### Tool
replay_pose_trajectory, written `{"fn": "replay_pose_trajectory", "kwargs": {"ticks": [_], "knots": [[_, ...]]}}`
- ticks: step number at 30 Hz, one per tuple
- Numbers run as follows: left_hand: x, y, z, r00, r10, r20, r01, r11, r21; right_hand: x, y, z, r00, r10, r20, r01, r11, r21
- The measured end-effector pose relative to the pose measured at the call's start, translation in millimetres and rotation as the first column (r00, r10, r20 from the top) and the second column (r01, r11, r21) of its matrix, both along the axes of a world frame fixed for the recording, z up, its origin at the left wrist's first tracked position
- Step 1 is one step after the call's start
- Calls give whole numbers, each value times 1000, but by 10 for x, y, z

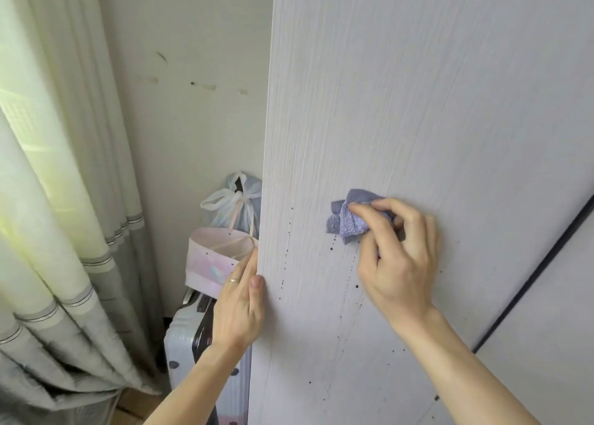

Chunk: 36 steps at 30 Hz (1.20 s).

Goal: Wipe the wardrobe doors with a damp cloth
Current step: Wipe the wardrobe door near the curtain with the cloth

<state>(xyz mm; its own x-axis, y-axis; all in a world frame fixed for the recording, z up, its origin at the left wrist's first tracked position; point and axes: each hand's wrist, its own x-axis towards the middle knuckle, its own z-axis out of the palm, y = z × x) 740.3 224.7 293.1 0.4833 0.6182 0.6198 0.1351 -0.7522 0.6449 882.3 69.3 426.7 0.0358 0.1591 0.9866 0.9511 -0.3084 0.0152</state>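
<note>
The left hand point(239, 309) grips the door's point(418, 103) left edge, thumb on its face, fingers curled behind. The right hand point(397, 257) pinches a bunched cloth point(348, 220) against the door's face, above dark specks point(345, 283). Beyond the edge stand a suitcase point(183, 347), bags point(212, 257) and curtain point(64, 199).

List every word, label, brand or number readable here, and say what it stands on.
No readable text anywhere.
Pale wood-grain wardrobe door: only dark specks, no writing.
Pink paper gift bag: pastel pattern, no words legible.
Light blue hard-shell suitcase: dark dots, no label visible.
Crumpled purple cloth: no tag showing.
</note>
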Motion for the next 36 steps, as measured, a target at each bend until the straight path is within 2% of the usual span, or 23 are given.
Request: {"fn": "replay_pose_trajectory", "kwargs": {"ticks": [5,11,15,21,25,29,33,36], "knots": [[184,35,-181,978,17,206,-18,1000,4,68,88,-106,996,33,77,-41,993,107],[341,138,-365,897,-21,441,-100,963,249,154,275,-472,986,85,141,-122,954,274],[371,141,-376,885,12,466,-150,954,260,103,350,-705,989,22,143,-69,939,338],[408,100,-473,880,85,467,-246,923,296,193,248,-852,977,-53,208,-17,947,320],[382,109,-466,876,147,459,-345,857,382,233,143,-698,951,-126,282,38,954,298],[346,93,-452,860,187,475,-400,825,400,277,89,-304,946,-197,257,95,928,360],[349,133,-424,861,206,465,-441,758,480,193,222,14,974,-157,162,83,917,391],[361,185,-423,859,217,464,-466,709,530,16,456,-15,966,-155,206,82,942,326]]}}
